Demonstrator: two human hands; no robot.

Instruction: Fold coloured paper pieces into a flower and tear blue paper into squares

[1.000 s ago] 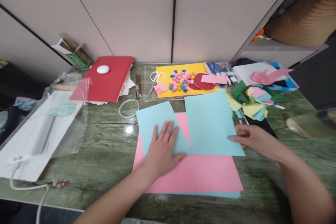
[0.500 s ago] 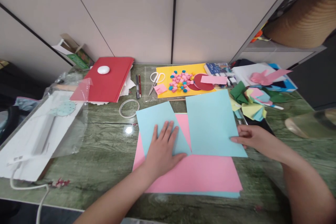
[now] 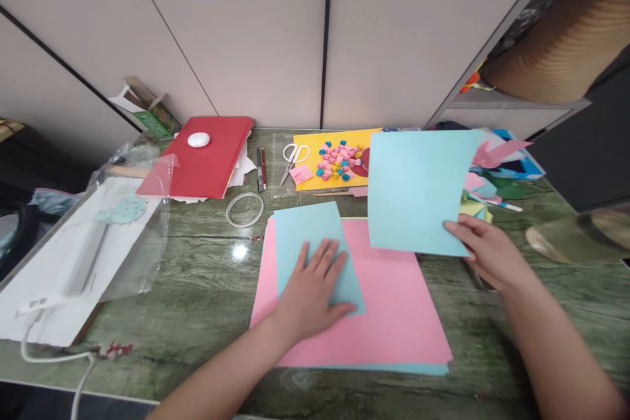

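Note:
My left hand (image 3: 315, 289) lies flat with its fingers spread on a light blue sheet of paper (image 3: 308, 226). That piece rests on a larger pink sheet (image 3: 388, 315), and a blue edge shows beneath the pink at the front. Raised to the right is a second light blue sheet of paper (image 3: 418, 190), pinched at its lower right corner by my right hand (image 3: 487, 249). The thumb is on the front of this sheet, and the other fingers are partly hidden behind it. Its lower edge overlaps the pink sheet in view.
At the back, white-handled scissors (image 3: 290, 161) lie beside a yellow sheet (image 3: 306, 139) with several small coloured balls (image 3: 339, 159). A tape ring (image 3: 245, 210), a red folder (image 3: 209, 161) and a glue gun (image 3: 88, 256) are to the left. A clear cup (image 3: 581, 236) lies rightward.
My right hand has lifted its blue sheet up and to the right, away from the other one. Under my left hand, the other blue sheet has turned straighter over the pink paper.

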